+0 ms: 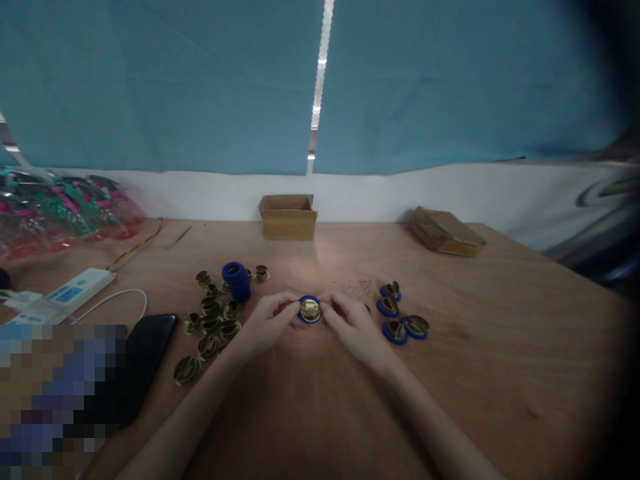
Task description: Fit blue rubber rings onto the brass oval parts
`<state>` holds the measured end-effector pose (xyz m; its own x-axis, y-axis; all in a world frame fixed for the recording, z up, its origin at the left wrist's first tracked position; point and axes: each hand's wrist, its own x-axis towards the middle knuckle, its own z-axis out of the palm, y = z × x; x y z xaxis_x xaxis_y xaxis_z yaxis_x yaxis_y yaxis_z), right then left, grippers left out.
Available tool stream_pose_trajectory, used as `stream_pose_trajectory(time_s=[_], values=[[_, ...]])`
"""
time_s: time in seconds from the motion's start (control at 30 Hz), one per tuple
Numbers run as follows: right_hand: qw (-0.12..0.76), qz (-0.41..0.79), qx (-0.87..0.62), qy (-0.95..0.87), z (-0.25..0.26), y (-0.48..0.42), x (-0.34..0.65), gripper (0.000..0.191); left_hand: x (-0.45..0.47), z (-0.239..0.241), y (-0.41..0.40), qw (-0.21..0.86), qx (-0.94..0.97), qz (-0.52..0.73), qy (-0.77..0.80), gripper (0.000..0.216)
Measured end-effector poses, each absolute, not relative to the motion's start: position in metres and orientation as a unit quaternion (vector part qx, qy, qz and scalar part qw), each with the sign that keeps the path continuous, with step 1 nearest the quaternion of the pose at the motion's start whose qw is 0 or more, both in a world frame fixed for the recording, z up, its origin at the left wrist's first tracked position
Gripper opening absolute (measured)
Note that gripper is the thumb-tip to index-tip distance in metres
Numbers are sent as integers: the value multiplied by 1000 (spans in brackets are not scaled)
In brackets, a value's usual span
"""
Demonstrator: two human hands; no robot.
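My left hand (267, 320) and my right hand (350, 323) meet over the middle of the wooden table (500, 347). Together they pinch a round brass piece with a blue ring around it (310, 311), fingers closed on its two sides. Left of my hands lie several loose brass pieces (213, 320) and a stack of blue rings (238, 281). Right of my hands sit several brass pieces fitted with blue rings (400, 317).
An open cardboard box (288, 217) stands at the back, a closed one (446, 231) at back right. A black phone (145, 360), a white power strip (70, 293) with cable and a bag of coloured items (60, 210) lie at the left.
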<state>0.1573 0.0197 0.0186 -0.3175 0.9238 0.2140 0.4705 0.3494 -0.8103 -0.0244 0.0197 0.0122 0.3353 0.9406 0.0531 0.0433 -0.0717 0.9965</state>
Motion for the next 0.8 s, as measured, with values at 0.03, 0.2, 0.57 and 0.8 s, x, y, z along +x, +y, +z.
stream_pose_trajectory(time_s=[0.03,0.2,0.57,0.8], values=[[348,331,-468,-742,19,20,157,19,-24,12,20,550,605,408,407,30],[336,326,-492,-734,20,21,156,27,-23,9,22,521,604,432,421,30],[356,384,-493,-695,9,23,149,27,-20,-3,24,648,495,423,396,31],[368,443,-486,-657,7,24,149,27,-15,4,21,648,493,425,395,38]])
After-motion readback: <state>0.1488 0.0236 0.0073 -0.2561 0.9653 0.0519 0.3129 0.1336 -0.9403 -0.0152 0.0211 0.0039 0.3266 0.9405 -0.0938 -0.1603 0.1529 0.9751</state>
